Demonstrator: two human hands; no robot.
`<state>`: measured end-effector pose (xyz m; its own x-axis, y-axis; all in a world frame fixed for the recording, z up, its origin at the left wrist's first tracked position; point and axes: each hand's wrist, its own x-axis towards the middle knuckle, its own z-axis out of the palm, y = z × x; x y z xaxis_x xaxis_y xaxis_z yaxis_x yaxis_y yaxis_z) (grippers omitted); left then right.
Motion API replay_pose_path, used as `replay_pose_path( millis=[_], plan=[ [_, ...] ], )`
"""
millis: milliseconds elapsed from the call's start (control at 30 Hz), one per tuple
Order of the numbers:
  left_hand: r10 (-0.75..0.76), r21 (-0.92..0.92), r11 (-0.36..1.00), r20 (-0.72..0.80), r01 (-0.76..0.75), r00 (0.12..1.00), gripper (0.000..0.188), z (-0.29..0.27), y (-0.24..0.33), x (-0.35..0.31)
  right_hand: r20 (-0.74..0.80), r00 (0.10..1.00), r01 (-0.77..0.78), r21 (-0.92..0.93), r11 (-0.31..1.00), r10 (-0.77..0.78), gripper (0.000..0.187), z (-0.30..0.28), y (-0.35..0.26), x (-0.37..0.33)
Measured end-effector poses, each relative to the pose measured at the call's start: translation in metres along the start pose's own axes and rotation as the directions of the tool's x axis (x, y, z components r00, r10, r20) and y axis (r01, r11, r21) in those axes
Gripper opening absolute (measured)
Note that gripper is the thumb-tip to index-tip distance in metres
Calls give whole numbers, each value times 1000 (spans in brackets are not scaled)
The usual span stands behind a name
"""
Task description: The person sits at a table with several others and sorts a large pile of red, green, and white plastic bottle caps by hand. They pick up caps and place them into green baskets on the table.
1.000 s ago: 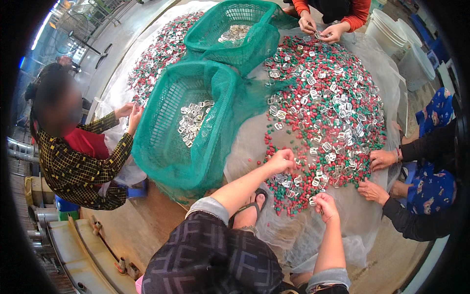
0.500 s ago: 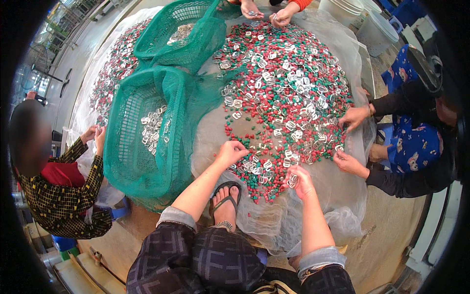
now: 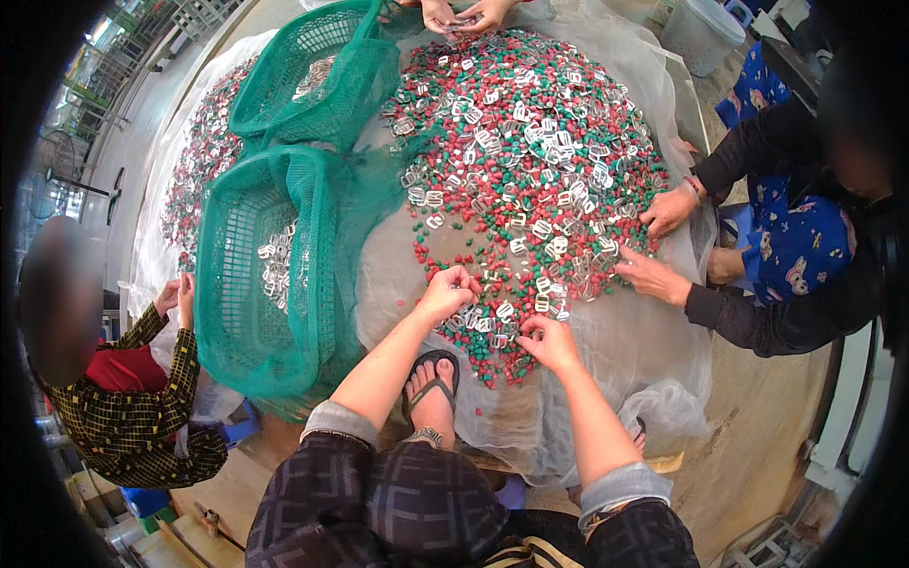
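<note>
On whitish mesh (image 3: 614,364), shiny silver slotted buckles (image 3: 487,325) lie beside half-curled hands (image 3: 449,295), contents unclear.

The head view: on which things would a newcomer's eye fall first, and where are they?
Probably first on the large heap of small red and green pieces, strewn with pale buckles, above the centre and to the right. Next come the nearer green basket and the farther green basket, left of it. The person's left hand and right hand are at the heap's near edge.
</note>
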<state>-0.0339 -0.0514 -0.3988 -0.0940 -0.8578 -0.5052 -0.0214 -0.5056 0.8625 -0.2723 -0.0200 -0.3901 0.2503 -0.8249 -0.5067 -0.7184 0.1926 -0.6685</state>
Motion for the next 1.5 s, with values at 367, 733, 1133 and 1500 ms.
replay_pose_path(
  millis=[367,733,1133,1500],
  plan=[
    [259,813,476,235,-336,937,20,32,-7,-21,-12,987,132,-531,837,-163,27,52,-19,-15],
    [237,505,781,305,-368,922,22,32,-9,-7,187,974,-227,858,462,130,7,-13,10,5],
    [234,759,575,206,-305,950,30,24,-6,-19,-133,985,74,-260,963,-111,26,26,-24,-8],
    [386,632,650,203,-421,900,16,24,-6,-11,66,990,-138,583,801,122,10,-7,15,14]
  ],
)
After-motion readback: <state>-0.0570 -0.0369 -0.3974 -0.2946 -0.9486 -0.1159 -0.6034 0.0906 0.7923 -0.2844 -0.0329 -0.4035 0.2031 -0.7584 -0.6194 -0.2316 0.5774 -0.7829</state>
